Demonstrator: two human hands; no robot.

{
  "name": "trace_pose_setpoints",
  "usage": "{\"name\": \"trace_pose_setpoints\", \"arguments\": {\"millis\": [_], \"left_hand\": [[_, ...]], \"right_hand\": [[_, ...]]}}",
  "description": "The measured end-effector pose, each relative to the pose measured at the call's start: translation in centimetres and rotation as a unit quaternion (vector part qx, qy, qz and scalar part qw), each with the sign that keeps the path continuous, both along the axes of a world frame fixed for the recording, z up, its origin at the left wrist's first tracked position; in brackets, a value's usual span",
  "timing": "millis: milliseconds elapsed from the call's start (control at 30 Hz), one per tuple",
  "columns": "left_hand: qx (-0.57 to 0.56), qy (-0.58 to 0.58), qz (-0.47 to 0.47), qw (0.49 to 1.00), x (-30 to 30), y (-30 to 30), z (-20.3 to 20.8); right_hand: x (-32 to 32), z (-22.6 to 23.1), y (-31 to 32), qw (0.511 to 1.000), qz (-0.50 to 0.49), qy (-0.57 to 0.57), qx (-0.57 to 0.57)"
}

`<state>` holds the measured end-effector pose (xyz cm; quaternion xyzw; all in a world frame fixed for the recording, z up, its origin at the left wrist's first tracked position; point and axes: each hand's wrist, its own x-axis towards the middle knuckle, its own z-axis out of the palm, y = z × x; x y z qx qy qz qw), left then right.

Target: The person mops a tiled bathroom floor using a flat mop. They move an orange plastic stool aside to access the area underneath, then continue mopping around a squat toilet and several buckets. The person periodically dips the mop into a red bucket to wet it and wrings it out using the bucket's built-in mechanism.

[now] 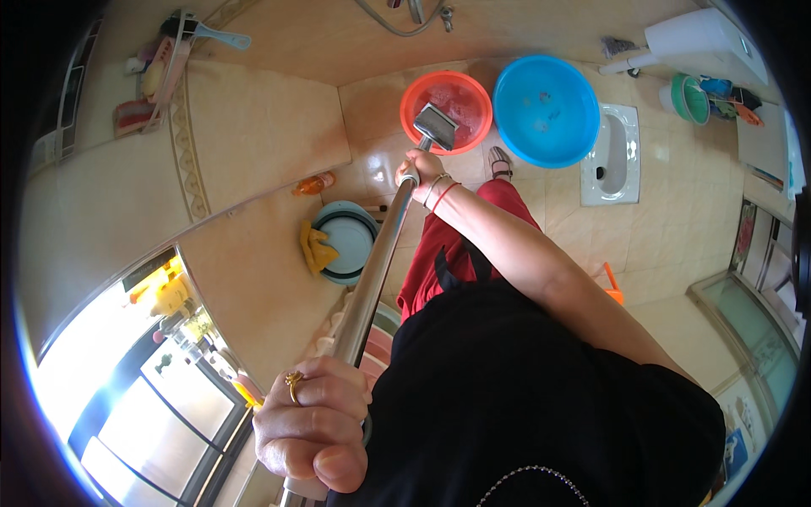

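Note:
A long mop [372,287] with a silver tube handle runs from the lower left up to the far middle. My left hand [312,422], wearing a gold ring, is closed round its upper end, close to the camera. Farther down the handle my right hand [422,171] grips it, a bracelet and a red string on the wrist. The flat grey mop head [436,127] is over the near part of an orange-red basin [407,106] that holds sudsy liquid. Whether the head touches the liquid, I cannot tell.
Right of the orange-red basin stands a big blue basin [507,135], beside a white squat toilet [623,190]. Left on the floor are a grey-blue basin [351,245] with a yellow cloth [316,250] and an orange bottle [314,184]. My sandalled foot [500,162] is near the basins.

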<state>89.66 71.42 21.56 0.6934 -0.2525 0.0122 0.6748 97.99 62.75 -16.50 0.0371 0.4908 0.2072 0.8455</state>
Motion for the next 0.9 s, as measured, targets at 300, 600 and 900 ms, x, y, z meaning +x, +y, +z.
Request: {"name": "trace_pose_setpoints", "arguments": {"millis": [300, 600, 900], "left_hand": [[-0.025, 0.004, 0.031, 0.999, -0.7, 1.0, 0.7], [0.042, 0.063, 0.019, 0.997, -0.6, 2.5, 0.9], [-0.066, 0.005, 0.104, 0.992, -2.1, 1.4, -0.3]], "right_hand": [[0.2, 2.1, 0.6, 1.000, 0.005, 0.007, 0.000], [-0.8, -0.9, 0.4, 0.999, 0.029, 0.015, -0.044], [-1.0, 0.1, 1.1, 0.997, 0.043, -0.029, -0.053]]}}
